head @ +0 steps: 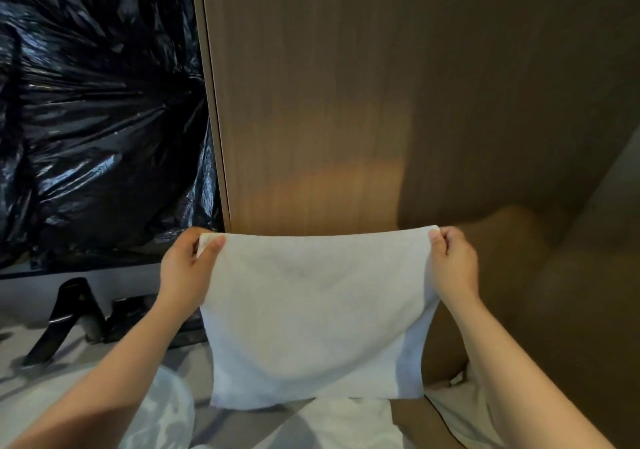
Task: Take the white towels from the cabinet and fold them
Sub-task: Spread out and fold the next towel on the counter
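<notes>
Head view — both hands, left (188,268) and right (453,265), pinch white towel (311,317) corners.

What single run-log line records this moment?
towel: hanging spread | left hand: pinches top corner | right hand: pinches other top corner

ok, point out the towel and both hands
white towel (311,310), head view, middle of the cloth
left hand (188,268), head view, back of hand
right hand (455,265), head view, back of hand
</notes>
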A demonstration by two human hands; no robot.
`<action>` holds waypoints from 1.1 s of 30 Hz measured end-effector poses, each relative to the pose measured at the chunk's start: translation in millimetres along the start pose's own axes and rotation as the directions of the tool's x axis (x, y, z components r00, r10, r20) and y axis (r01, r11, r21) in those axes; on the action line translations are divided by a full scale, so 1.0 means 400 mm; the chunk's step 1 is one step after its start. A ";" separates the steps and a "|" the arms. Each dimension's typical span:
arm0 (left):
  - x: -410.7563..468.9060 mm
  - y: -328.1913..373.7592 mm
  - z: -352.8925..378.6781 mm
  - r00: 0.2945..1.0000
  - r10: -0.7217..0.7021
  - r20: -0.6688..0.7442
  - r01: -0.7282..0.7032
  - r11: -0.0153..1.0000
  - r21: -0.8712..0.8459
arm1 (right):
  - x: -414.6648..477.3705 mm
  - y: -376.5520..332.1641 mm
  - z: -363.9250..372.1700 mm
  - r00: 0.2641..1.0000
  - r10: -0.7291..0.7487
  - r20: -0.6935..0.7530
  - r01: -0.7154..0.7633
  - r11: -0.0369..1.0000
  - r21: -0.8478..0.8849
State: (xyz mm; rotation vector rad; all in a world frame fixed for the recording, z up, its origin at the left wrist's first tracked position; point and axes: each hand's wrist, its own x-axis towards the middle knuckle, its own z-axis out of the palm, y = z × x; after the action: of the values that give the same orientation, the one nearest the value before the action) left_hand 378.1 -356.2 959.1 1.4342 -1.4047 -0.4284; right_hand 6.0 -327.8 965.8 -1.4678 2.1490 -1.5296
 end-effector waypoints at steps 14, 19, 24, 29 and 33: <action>-0.117 0.144 0.048 0.934 0.061 0.352 -0.013 0.990 -0.137 | -0.136 -0.049 0.009 0.968 -0.052 0.244 0.024 0.993 0.114; -0.184 0.164 0.080 0.905 -0.005 0.425 0.121 0.962 -0.245 | -0.260 -0.096 0.044 0.893 -0.161 0.421 0.038 0.958 0.284; -0.234 0.161 0.096 0.893 -0.071 0.444 0.263 0.884 -0.387 | -0.309 -0.103 0.067 0.845 -0.228 0.484 0.026 0.921 0.388; -0.261 0.151 0.093 0.909 -0.043 0.415 0.236 0.874 -0.425 | -0.315 -0.103 0.070 0.819 -0.265 0.509 0.012 0.895 0.447; -0.273 0.154 0.100 0.919 -0.055 0.390 0.225 0.887 -0.403 | -0.321 -0.105 0.068 0.792 -0.286 0.540 -0.003 0.881 0.472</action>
State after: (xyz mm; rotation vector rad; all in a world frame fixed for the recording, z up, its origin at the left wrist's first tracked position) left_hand 286.2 -262.4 951.1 1.1151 -1.3771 -1.0912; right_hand 114.9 -250.0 933.7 -1.6681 1.2390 -1.2447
